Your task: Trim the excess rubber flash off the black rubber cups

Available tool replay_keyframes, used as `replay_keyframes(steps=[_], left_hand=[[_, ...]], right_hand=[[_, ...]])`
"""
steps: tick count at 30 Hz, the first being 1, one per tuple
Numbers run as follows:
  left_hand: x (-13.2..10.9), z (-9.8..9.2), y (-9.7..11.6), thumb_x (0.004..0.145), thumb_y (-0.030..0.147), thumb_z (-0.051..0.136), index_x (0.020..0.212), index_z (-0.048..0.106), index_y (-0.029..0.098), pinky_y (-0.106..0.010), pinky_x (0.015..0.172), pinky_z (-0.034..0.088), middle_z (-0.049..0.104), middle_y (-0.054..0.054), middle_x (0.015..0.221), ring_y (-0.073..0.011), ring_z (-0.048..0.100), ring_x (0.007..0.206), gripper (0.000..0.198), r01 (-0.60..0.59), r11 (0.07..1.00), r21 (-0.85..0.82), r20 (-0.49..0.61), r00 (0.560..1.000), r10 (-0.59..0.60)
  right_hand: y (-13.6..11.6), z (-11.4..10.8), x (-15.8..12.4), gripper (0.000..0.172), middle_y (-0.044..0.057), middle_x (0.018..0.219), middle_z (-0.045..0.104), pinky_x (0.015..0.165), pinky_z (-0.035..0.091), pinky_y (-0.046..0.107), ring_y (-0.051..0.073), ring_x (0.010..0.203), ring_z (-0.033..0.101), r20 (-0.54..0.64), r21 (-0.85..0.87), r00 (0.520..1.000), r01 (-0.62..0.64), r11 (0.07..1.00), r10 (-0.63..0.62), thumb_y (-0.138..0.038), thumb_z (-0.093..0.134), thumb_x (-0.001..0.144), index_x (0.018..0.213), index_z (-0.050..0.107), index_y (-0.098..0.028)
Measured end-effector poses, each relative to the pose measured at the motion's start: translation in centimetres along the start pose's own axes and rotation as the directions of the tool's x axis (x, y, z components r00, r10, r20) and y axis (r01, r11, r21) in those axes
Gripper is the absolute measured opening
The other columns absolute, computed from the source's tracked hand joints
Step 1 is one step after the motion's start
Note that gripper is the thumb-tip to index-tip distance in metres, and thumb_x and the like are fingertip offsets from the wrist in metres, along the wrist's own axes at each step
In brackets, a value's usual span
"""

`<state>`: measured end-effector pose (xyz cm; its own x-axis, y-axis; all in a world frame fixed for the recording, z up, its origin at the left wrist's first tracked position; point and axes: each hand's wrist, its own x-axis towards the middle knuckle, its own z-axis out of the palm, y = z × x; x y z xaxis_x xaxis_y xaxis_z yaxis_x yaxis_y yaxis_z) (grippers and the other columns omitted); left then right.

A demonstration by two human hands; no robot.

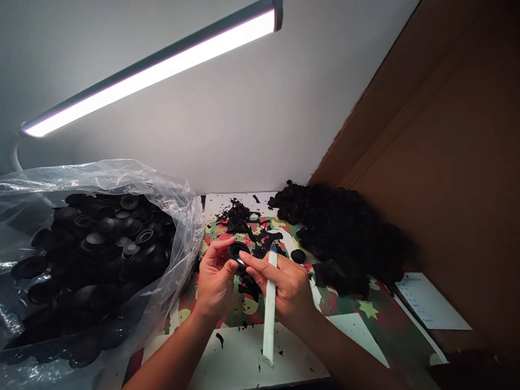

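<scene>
My left hand [216, 279] grips a round black rubber part [239, 251] by its rim, thumb and fingers on either side. My right hand [286, 284] touches the same part with its index finger and thumb. Tucked in the right hand is a long white-handled tool [269, 314] with a dark bluish tip at its upper end. Its exact kind cannot be made out. Black rubber scraps [266, 244] lie just behind and below the hands on a patterned sheet [254, 307].
To the left, a clear plastic bag [189, 216] holds many black ribbed rubber parts [101, 244]. A large dark heap [345, 233] lies at right beside a cardboard wall [439, 135]. A lit tube lamp [154, 73] hangs above. White paper [433, 303] lies at right.
</scene>
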<state>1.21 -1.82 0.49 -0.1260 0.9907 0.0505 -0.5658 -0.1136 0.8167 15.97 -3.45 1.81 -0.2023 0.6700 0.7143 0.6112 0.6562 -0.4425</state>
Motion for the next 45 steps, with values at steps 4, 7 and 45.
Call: replay_keyframes(steps=[4,7,45], left_hand=[[-0.02,-0.11,0.18,0.056,0.036,0.095,0.091,0.076,0.021,-0.019,0.065,0.053,0.071,-0.001,0.082,-0.0119,0.065,0.071,0.042,-0.012,0.999,0.041,0.005,1.000,0.012],[0.01,-0.16,0.24,0.057,0.036,0.095,0.090,0.076,0.021,-0.020,0.066,0.053,0.070,-0.001,0.081,-0.0121,0.064,0.071,0.041,-0.023,0.995,0.092,0.007,1.000,0.022],[-0.07,-0.53,0.15,0.060,0.033,0.093,0.090,0.075,0.021,-0.026,0.075,0.056,0.076,-0.006,0.093,-0.0199,0.070,0.088,0.036,-0.105,0.982,0.154,0.057,0.994,0.097]], right_hand=[[-0.15,-0.12,0.03,0.028,0.000,0.061,0.057,0.051,0.041,0.022,0.011,0.053,0.051,-0.008,-0.021,1.000,0.006,1.000,-0.007,-0.022,0.053,0.101,0.115,0.077,-0.020],[-0.30,-0.14,0.08,0.029,0.002,0.062,0.061,0.051,0.043,0.022,0.012,0.054,0.053,0.010,-0.008,1.000,-0.025,1.000,0.025,-0.023,0.052,0.101,0.115,0.077,-0.019],[-0.68,-0.69,0.35,0.027,0.002,0.068,0.068,0.052,0.047,0.023,0.013,0.058,0.059,0.089,0.191,0.989,-0.137,0.972,0.122,-0.024,0.054,0.100,0.114,0.077,-0.020]])
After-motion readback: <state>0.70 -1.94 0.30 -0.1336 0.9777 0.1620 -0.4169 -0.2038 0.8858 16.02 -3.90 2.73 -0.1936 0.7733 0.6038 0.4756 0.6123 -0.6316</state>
